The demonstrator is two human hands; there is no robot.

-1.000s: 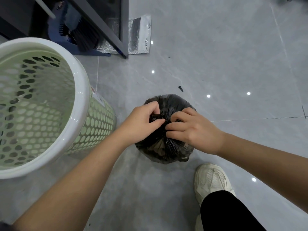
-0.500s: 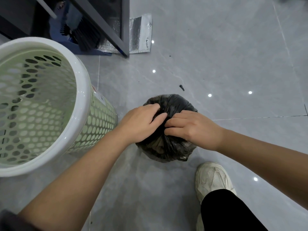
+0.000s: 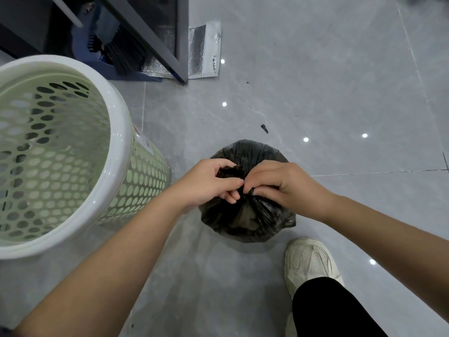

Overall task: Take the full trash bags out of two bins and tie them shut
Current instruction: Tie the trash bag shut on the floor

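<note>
A full black trash bag [image 3: 245, 220] stands on the grey tiled floor in the middle of the view. Its gathered neck is bunched between my two hands. My left hand [image 3: 209, 182] grips a crumpled tuft of the bag's top, fingers curled round it. My right hand [image 3: 279, 183] pinches the twisted neck just beside it, fingertips against the left hand's. A pale green perforated bin [image 3: 116, 147] with a white rim stands to the left, with no bag inside it.
My white shoe [image 3: 311, 261] and black trouser leg are right below the bag. A dark metal frame [image 3: 155, 37] with a brush and a silver foil pouch [image 3: 204, 52] stands at the back. A small black scrap [image 3: 264, 128] lies on the floor beyond the bag.
My fingers have shifted on the bag's neck: the left hand now holds a raised tuft of plastic, the right has closed in on the twisted part. The bag has stayed in place.
</note>
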